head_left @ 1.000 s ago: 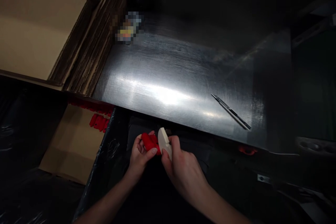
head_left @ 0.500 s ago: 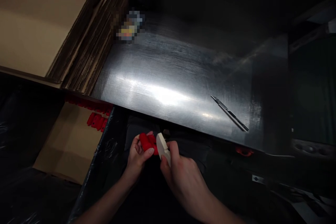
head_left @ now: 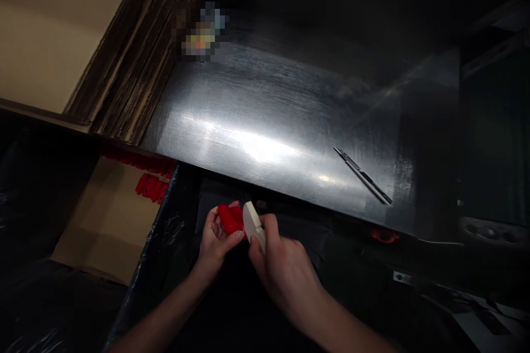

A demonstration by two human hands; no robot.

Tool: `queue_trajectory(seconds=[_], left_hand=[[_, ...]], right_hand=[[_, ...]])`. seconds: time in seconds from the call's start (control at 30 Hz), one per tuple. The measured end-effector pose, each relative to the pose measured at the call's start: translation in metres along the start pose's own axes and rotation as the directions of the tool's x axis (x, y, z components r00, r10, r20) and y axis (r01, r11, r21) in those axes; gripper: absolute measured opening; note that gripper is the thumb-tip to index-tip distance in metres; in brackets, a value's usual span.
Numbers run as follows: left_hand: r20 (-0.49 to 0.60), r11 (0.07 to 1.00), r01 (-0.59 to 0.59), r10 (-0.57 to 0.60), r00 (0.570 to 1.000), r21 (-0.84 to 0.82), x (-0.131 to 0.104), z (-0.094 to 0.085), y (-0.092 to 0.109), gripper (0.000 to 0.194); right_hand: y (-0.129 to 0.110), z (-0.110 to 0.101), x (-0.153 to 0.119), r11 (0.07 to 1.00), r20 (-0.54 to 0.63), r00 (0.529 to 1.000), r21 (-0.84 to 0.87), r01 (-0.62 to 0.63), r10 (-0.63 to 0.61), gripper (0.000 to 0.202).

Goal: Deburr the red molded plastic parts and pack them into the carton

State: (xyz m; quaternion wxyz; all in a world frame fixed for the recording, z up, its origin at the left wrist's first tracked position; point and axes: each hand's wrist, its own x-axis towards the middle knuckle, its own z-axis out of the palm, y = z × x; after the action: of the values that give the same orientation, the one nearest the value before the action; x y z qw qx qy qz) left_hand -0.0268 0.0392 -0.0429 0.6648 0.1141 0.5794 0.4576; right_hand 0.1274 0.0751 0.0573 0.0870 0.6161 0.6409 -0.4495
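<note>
My left hand (head_left: 216,242) is closed around a small red part (head_left: 228,219) with a rounded, tube-like side, held over my lap in front of the bench edge. Between the thumb and fingers of my right hand (head_left: 285,265) is a flat off-white piece (head_left: 252,222) with a curved edge and a small notch. Its edge meets the right side of the red part; the exact contact spot is too small to tell. On the metal bench, up and to the right of my hands, lies a slim utility knife (head_left: 362,175).
The metal bench (head_left: 232,94) spans the middle. At upper left rises a stack of cardboard sheets (head_left: 124,60), with a pixelated item (head_left: 202,33) beside it. Lower left, several red parts (head_left: 151,187) lie on a cardboard sheet (head_left: 107,215), bordered by dark plastic film (head_left: 141,270).
Both hands have shifted slightly up in view, and the off-white piece has moved slightly left, closer against the red part. The camera view has moved a little.
</note>
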Motion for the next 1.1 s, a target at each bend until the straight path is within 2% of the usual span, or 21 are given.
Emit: queue_trajectory(seconds=[0.17,0.27,0.33,0.37,0.43,0.47,0.57,0.67,0.73,0.77,0.8,0.83,0.9,0.93,0.97,1.0,1.07,1.1], left_hand=[[0.030,0.999,-0.002,0.003,1.000,-0.043,-0.004,-0.001,0.002,0.079],[0.093,0.989,-0.001,0.015,0.996,-0.148,-0.008,-0.004,0.004,0.082],[0.162,0.978,-0.004,0.039,0.986,-0.210,-0.010,-0.006,0.006,0.085],[0.193,0.972,0.000,0.047,0.980,-0.235,-0.010,-0.007,0.006,0.085],[0.225,0.965,0.016,0.045,0.973,-0.263,-0.009,-0.007,0.007,0.084],[0.230,0.964,0.025,0.039,0.972,-0.266,-0.008,-0.007,0.006,0.083],[0.250,0.974,0.005,0.053,0.967,-0.227,-0.004,-0.007,0.005,0.082],[0.293,0.987,-0.139,0.155,0.943,-0.076,0.000,-0.010,0.005,0.088],[0.331,0.956,-0.275,0.229,0.916,0.098,0.000,-0.012,0.006,0.094],[0.352,0.917,-0.346,0.263,0.898,0.197,0.001,-0.013,0.007,0.096],[0.378,0.863,-0.414,0.295,0.877,0.289,0.000,-0.013,0.008,0.097],[0.406,0.801,-0.474,0.320,0.856,0.366,0.000,-0.013,0.008,0.097],[0.459,0.695,-0.551,0.345,0.819,0.461,0.001,-0.010,0.009,0.096],[0.480,0.663,-0.569,0.341,0.808,0.486,0.002,-0.008,0.009,0.096],[0.497,0.641,-0.579,0.333,0.801,0.504,0.003,-0.006,0.010,0.097],[0.510,0.622,-0.584,0.322,0.798,0.522,0.004,-0.004,0.010,0.098],[0.535,0.581,-0.601,0.308,0.787,0.549,0.007,0.000,0.011,0.099],[0.549,0.560,-0.612,0.304,0.779,0.558,0.009,0.002,0.012,0.099]], right_hand=[[0.001,-0.002,0.000,0.999,0.055,0.998,0.036,-0.025,0.023,0.019],[0.019,-0.013,-0.003,0.991,0.084,0.989,-0.059,-0.118,0.122,0.017],[0.037,-0.029,-0.005,0.997,0.121,0.990,-0.001,-0.079,0.078,0.016],[0.045,-0.039,-0.004,0.997,0.098,0.994,0.066,-0.047,0.040,0.018],[0.058,-0.057,0.004,0.983,-0.059,0.998,0.181,-0.018,0.029,0.029],[0.062,-0.065,0.012,0.976,-0.165,0.984,0.216,-0.025,0.062,0.036],[0.066,-0.082,0.042,0.980,-0.394,0.906,0.179,-0.091,0.156,0.053],[0.065,-0.089,0.056,0.972,-0.525,0.825,0.018,-0.234,0.209,0.073],[0.068,-0.088,0.047,0.942,-0.614,0.746,-0.012,-0.336,0.258,0.082],[0.072,-0.085,0.037,0.936,-0.646,0.711,0.014,-0.352,0.277,0.082],[0.079,-0.080,0.025,0.940,-0.658,0.696,0.056,-0.336,0.288,0.076],[0.088,-0.072,0.012,0.950,-0.639,0.712,0.105,-0.294,0.291,0.067],[0.113,-0.047,-0.010,0.953,-0.495,0.826,0.262,-0.155,0.270,0.047],[0.128,-0.030,-0.018,0.923,-0.362,0.897,0.370,-0.111,0.253,0.044],[0.145,-0.013,-0.023,0.844,-0.265,0.926,0.529,-0.092,0.267,0.044],[0.161,0.004,-0.026,0.738,-0.254,0.904,0.669,-0.092,0.343,0.048],[0.194,0.033,-0.023,0.666,-0.305,0.832,0.739,-0.100,0.463,0.053],[0.210,0.043,-0.019,0.641,-0.346,0.774,0.761,-0.099,0.530,0.055]])
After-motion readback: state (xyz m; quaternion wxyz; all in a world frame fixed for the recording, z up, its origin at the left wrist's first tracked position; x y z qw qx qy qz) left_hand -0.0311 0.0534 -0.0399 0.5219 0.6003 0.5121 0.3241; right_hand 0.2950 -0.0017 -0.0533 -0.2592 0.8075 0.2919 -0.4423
